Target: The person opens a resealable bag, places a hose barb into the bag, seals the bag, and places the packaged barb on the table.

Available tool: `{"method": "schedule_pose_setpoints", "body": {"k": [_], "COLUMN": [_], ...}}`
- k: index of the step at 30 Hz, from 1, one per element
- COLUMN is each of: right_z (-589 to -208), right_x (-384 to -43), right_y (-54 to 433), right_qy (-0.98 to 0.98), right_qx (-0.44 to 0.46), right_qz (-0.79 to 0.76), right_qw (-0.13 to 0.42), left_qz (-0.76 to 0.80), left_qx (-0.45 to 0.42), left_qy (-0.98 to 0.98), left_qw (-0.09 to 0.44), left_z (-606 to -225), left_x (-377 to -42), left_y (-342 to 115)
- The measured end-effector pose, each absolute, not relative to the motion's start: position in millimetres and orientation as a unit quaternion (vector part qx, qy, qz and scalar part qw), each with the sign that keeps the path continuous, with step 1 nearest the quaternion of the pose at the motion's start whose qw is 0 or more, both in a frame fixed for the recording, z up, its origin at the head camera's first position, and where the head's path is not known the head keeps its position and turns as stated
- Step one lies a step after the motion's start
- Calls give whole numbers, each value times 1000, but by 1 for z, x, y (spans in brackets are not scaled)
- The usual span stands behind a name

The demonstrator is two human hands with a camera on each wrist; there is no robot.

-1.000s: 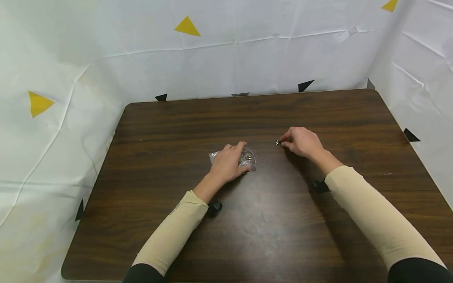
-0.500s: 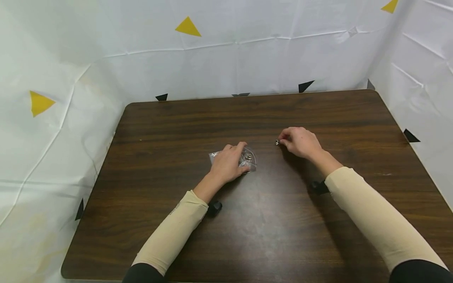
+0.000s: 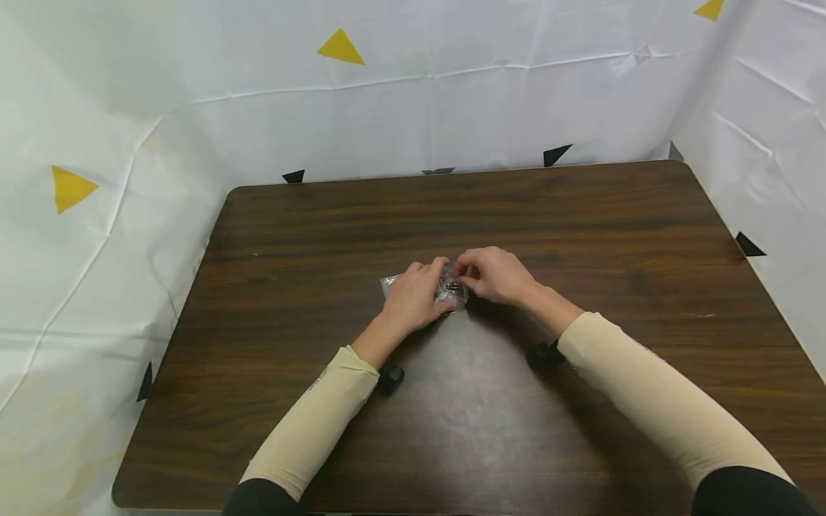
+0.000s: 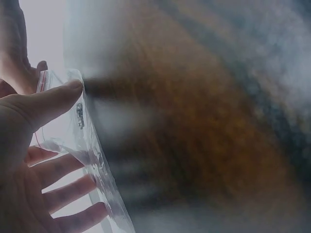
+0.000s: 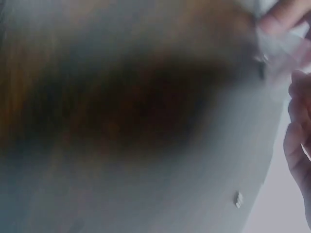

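Observation:
My left hand holds a clear zip bag, its thumb on one side and its spread fingers on the other. Inside the bag, small shiny metal pieces that look like screws lie together. My right hand is at the bag's right end, index finger and thumb bent together by the zip edge. Whether its fingertips pinch something is hidden. Another little metal piece lies on the tabletop in the right wrist view; in the head view it cannot be made out.
The dark wood-grain table has rounded corners. White sheeting with yellow and black triangles surrounds its back and sides. A black wrist camera sits under the left forearm, another black device under the right.
My right hand has moved left from the metal pieces on the table to the bag's edge. The left hand and the bag have stayed in place.

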State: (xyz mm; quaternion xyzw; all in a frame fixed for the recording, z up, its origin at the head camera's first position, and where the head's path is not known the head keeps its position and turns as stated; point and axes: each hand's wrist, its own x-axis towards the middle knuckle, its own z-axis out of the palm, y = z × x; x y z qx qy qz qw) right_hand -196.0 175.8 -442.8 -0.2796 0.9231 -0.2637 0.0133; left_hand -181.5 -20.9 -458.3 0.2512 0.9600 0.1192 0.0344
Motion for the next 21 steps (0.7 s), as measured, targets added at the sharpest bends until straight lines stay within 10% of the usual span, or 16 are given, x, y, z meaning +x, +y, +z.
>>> {"method": "schedule_pose_setpoints", "body": {"k": [21], "right_z": [-458], "right_x": [-195], "right_y": [167], "right_qy": [932], "right_qx": [-274], "right_qz": [-236], "right_qw": [-39], "left_qz": [115], "left_qx": [249], "left_qy": [961], "left_qw": [40], "left_z": [-460], "left_x": [-181], "left_y": [-20]}}
